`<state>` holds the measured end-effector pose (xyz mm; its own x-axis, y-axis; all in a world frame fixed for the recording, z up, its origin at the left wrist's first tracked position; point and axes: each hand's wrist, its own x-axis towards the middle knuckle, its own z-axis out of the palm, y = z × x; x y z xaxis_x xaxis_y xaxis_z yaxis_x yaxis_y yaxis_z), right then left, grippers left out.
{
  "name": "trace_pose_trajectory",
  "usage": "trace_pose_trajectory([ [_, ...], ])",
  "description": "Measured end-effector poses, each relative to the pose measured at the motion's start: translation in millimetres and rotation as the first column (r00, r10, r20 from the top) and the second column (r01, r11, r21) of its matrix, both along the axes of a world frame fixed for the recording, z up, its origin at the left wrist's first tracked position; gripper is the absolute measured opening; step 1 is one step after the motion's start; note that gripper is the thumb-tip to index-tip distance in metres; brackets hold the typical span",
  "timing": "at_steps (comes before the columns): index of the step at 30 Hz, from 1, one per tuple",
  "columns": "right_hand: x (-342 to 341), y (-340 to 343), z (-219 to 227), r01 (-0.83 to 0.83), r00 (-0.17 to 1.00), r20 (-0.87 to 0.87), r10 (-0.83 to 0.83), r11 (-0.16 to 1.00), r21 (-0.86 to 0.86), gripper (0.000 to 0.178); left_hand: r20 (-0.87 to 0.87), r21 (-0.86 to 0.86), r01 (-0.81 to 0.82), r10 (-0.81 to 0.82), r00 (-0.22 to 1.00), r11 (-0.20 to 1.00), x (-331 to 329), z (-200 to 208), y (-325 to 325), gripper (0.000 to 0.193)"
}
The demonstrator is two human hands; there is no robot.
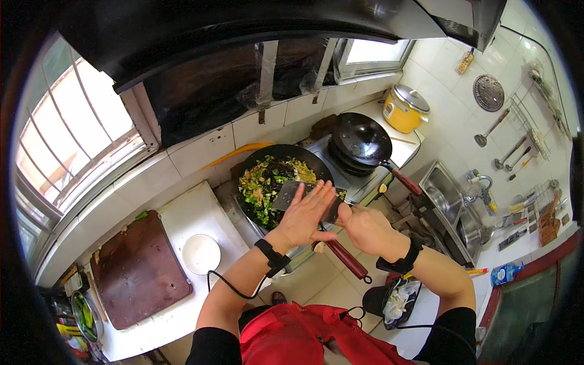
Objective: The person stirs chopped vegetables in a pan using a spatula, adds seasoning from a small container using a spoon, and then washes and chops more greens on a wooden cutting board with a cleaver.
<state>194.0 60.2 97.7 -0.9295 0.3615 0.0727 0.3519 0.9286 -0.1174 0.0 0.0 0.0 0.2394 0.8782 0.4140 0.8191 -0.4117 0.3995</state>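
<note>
Chopped green vegetables and browned bits (263, 185) fill a black wok (316, 159) on the stove. Over the wok's near side is a broad, dark metal cleaver (286, 196). My left hand (303, 214) lies across its blade with the fingers stretched out flat. Closed round the handle end, my right hand (369, 231) hides most of the handle. The wok's dark red handle (348, 258) points toward me, just below both hands.
A second wok (362, 135) and a yellow rice cooker (401, 114) stand behind to the right. At left are a brown cutting board (141, 271) and a white bowl (201, 254). A metal sink (444, 190) and hanging utensils (502, 161) are at right.
</note>
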Motion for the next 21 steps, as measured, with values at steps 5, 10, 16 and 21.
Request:
trace_pose_trajectory([
  [5, 14, 10, 13, -0.028, 1.000, -0.011, 0.028, 0.999, 0.032, 0.027, 0.051, 0.001, -0.283, 0.282, 0.958, 0.959, -35, -36, 4, 0.092],
  [10, 85, 24, -6, 0.084, 0.992, 0.091, -0.092, 0.992, 0.090, 0.045, 0.277, 0.287, -0.455, 0.382, 0.882, 0.843, -42, -16, 9, 0.046],
  [16, 61, -20, 14, 0.398, 0.916, 0.027, -0.400, 0.915, 0.065, 0.042, -0.123, 0.165, -0.530, 0.551, 0.825, 0.831, -28, -17, 4, 0.017],
  [21, -9, -80, 30, 0.156, 0.909, -0.404, -0.106, 0.983, 0.094, 0.039, 0.517, 0.126, -0.500, 0.373, 0.770, 0.857, -36, -26, -24, 0.012],
])
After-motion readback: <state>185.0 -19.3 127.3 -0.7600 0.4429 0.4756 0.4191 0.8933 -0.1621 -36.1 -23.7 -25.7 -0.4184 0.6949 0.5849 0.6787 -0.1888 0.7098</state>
